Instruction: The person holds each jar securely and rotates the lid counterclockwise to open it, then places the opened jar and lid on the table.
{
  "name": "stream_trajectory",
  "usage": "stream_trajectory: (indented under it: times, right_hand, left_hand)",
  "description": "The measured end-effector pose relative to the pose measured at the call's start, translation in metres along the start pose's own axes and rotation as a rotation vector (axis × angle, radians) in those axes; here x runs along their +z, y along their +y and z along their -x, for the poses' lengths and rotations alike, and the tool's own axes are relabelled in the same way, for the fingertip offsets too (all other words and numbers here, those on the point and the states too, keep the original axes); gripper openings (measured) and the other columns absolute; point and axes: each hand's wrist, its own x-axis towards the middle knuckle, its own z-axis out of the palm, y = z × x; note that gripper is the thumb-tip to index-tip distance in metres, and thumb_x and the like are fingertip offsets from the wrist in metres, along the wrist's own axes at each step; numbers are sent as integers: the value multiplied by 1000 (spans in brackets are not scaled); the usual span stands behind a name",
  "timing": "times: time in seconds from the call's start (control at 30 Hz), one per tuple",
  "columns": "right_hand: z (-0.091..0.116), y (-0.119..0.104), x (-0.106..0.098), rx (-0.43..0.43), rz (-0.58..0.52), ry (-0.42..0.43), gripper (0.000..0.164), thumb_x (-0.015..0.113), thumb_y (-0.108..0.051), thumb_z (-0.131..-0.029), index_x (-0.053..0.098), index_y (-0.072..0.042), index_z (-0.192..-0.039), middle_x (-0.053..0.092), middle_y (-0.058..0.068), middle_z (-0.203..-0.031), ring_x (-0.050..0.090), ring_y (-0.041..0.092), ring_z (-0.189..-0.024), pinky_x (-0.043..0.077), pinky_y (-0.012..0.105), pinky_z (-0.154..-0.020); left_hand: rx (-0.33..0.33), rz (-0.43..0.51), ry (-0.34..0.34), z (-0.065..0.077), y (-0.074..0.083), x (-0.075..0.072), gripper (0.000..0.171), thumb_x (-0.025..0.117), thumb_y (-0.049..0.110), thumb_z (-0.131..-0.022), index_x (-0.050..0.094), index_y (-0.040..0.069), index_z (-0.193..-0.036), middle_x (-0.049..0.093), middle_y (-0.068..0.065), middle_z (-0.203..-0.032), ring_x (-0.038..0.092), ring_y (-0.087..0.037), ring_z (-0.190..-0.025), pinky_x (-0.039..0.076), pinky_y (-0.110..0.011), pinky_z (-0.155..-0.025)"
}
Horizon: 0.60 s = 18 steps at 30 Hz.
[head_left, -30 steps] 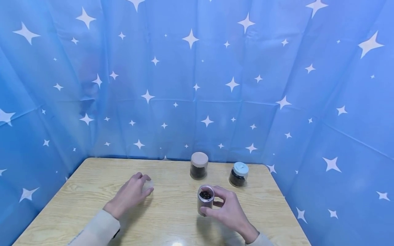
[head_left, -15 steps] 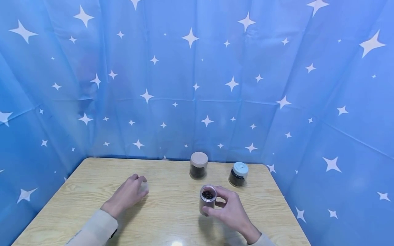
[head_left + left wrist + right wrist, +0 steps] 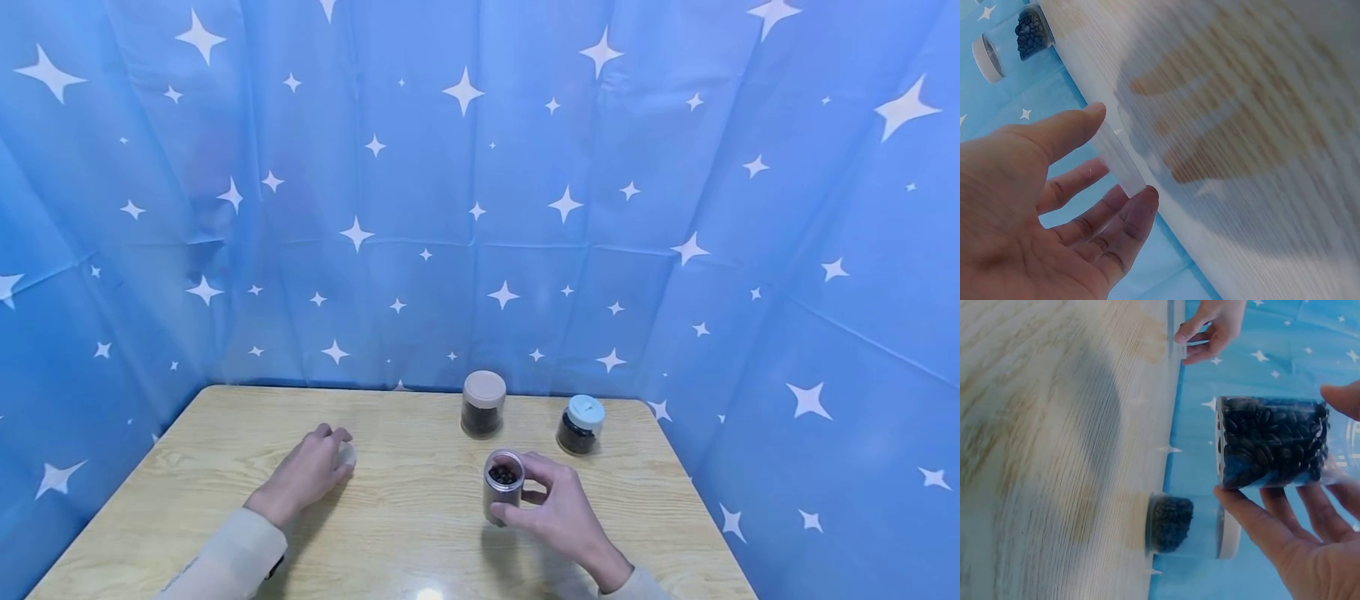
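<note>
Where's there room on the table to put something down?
The table is bare in the middle, between the left grip with its lid and the open jar in the right grip. The far left corner is bare too. It's crowded on the right, where the beige-lidded jar and blue-lidded jar stand beyond the open jar.

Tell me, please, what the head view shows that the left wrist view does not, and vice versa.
Only the head view shows the right hand holding an open jar of dark beans, and the blue-lidded jar. Only the left wrist view shows the palm side of the left hand. Both show that hand holding a whitish lid, the pale-lidded jar, the table and the starry curtain.
</note>
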Motion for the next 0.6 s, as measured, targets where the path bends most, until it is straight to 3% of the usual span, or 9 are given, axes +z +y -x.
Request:
stream_trajectory:
  times: [0.33,0.6]
  right_hand:
    - [-1,-2,3,-12,-5,-15,56,100,-16,-90,83,-33,-140,83,0,-134,79,13,-123,70,33,-101]
    - [-1,-3,5,1,-13,-1,56,101,-17,-89,83,-34,-139,83,-3,-133,79,12,-123,70,31,-100]
  left_hand:
    - [32,-11,35,-13,-1,4,42,85,10,-106,70,-5,-142,70,-32,-129,77,-39,-109,71,-53,-90]
    - [6,-5,-9,-20,-1,9,41,85,11,-106,72,-5,-141,73,-29,-125,76,-38,-109,70,-55,-94]
